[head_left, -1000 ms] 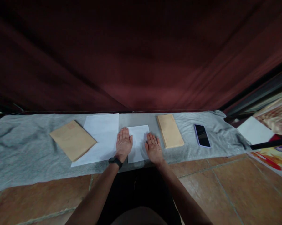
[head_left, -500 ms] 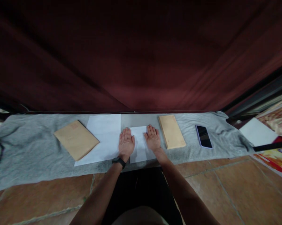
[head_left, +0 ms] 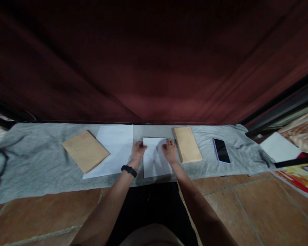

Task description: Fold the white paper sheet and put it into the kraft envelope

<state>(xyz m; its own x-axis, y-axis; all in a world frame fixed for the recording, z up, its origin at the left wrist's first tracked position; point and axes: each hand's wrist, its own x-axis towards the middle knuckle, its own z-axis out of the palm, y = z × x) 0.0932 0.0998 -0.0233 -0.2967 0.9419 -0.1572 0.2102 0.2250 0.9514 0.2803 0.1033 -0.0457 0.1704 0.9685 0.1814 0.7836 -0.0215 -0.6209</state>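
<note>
Both arms extended forward; left hand [head_left: 138,152] and right hand [head_left: 170,152] lowered, fingers curled, black band on left wrist.

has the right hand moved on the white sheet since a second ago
Yes. The right hand has slid up the folded white sheet, away from the person, and now curls at its far corner beside the narrow brown envelope.

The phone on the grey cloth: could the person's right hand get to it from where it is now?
Probably yes. The phone lies bare, beyond the narrow brown envelope beside the right hand; nothing upright stands between.
</note>
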